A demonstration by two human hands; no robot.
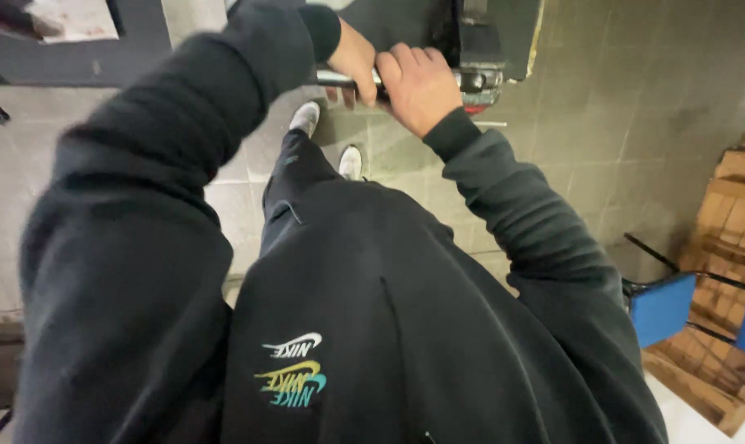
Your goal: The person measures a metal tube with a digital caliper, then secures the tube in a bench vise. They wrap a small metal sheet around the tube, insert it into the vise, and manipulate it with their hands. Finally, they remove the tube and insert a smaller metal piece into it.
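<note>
Both hands are up top of the view, wrapped round a metal bar (pixel 331 79) that sticks out sideways from a dark machine (pixel 479 49). Right hand (pixel 420 86) is clenched over the bar, knuckles toward the cam, fingers curled tight round it, so def gripping. Left hand (pixel 352 59) sits just beside it, touching or nearly touching the right one, also closed on the bar w/ a couple fingertips poking out underneath. Only a short shiny bit of the bar shows left of the hands, rest is hidden under them.

The bar runs into the machine at a metal block (pixel 481 78) w/ a bit of red under it. Can't tell what kind of machine it is, too dark and cut off by the frame edge.

Below all that it's mostly the person's own body: black hoodie (pixel 372 329) w/ a small multi-colour logo on the chest, dark trousers, and two white shoes (pixel 327 140) on a grey tiled floor (pixel 619 99), pretty much straight under the hands.

Off to the right, well apart from the hands, there's a blue chair (pixel 662 306) w/ thin black legs and a stack of wooden pallets (pixel 730 247) behind it. Top left corner has a dark table frame (pixel 76 62).
</note>
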